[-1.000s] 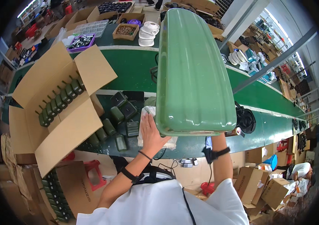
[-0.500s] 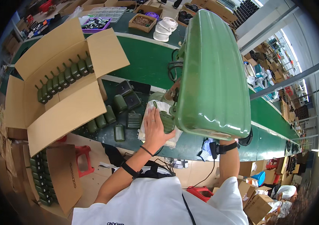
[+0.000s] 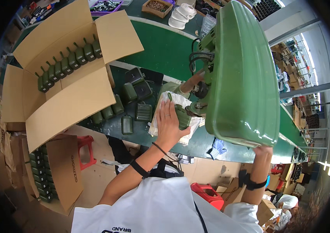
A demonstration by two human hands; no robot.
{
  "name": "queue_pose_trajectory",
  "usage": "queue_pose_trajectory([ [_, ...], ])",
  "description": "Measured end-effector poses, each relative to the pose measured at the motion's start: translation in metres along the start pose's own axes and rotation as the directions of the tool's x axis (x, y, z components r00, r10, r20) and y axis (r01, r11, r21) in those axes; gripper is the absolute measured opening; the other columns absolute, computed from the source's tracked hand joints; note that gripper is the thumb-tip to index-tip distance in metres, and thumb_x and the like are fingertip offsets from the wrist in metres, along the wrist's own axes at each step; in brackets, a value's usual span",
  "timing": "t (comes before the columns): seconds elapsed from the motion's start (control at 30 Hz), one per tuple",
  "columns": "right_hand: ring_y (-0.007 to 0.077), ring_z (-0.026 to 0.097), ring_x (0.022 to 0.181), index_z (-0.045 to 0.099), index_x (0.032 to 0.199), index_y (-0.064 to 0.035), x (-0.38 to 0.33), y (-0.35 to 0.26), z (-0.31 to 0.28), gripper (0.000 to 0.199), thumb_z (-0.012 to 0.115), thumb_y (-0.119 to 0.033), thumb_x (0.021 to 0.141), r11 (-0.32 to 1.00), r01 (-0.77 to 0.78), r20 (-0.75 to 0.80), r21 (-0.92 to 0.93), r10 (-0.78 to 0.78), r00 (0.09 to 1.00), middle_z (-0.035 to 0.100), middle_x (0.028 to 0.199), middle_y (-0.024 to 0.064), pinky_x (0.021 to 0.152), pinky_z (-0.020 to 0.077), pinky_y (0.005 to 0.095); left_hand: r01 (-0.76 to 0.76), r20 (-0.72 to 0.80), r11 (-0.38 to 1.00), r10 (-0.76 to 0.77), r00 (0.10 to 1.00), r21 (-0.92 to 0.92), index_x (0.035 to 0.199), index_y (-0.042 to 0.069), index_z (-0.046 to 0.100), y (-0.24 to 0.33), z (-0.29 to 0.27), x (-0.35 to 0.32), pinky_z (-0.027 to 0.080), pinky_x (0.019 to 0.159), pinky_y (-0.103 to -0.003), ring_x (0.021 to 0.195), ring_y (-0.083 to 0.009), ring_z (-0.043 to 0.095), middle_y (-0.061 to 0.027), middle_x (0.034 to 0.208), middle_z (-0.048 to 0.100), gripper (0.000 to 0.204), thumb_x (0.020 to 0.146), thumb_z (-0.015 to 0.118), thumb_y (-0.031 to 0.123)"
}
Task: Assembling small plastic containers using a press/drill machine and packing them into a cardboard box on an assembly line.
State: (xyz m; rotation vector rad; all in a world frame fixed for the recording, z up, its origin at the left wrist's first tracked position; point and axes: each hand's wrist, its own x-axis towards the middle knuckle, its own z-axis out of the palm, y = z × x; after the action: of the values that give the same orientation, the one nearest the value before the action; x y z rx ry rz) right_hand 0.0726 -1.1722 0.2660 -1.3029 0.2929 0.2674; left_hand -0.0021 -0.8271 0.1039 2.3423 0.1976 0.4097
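Observation:
A green ribbed plastic case with a small cord loop lies on a white cloth on the base of a bench drill press. My left hand holds the case from the left, fingers stretched along its side and thumb at its near end. The drill press's big green housing stands over the right of the bench, its chuck close to the case's right side. Of my right hand, only the wrist end shows below the housing; its fingers are hidden.
Several loose green cases lie left of the cloth. An open carton holds rows of green cases; another carton stands on the floor beside a red stool. A striped glove lies near the bench edge. White rolls stand at the back.
My right arm has moved right, to the near end of the housing. The whole view has shifted, so the chuck now shows. My left hand keeps its hold on the case.

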Motion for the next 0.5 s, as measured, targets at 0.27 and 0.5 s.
queue_pose_trajectory([
  [0.27, 0.0234, 0.073, 0.102, 0.066, 0.124, -0.0004, 0.0, 0.089, 0.064, 0.032, 0.061, -0.025, 0.105, 1.0, -0.025, -0.017, 0.01, 0.025, 1.0, 0.071, 0.118, 0.014, 0.081, 0.0634, 0.0398, 0.009, 0.123, 1.0, -0.006, 0.992, -0.028, 0.152, -0.013, 0.03, 0.002, -0.011, 0.006, 0.025, 0.121, -0.061, 0.153, -0.0519, 0.023, -0.0318, 0.16, 0.031, 0.125, 0.061, 0.093, 0.044],
  [0.5, 0.0213, 0.072, 0.099, 0.066, 0.123, 0.0006, -0.115, 0.142, 0.006, 0.033, 0.058, -0.027, 0.107, 0.925, 0.225, -0.063, -0.305, -0.255, 0.965, 0.072, 0.116, 0.0133, 0.079, 0.0624, 0.0373, 0.002, 0.122, 0.999, 0.003, 0.993, -0.04, 0.148, -0.013, 0.034, 0.002, -0.016, 0.007, 0.028, 0.119, -0.061, 0.148, -0.0528, 0.028, -0.03, 0.155, 0.036, 0.119, 0.062, 0.092, 0.046],
])
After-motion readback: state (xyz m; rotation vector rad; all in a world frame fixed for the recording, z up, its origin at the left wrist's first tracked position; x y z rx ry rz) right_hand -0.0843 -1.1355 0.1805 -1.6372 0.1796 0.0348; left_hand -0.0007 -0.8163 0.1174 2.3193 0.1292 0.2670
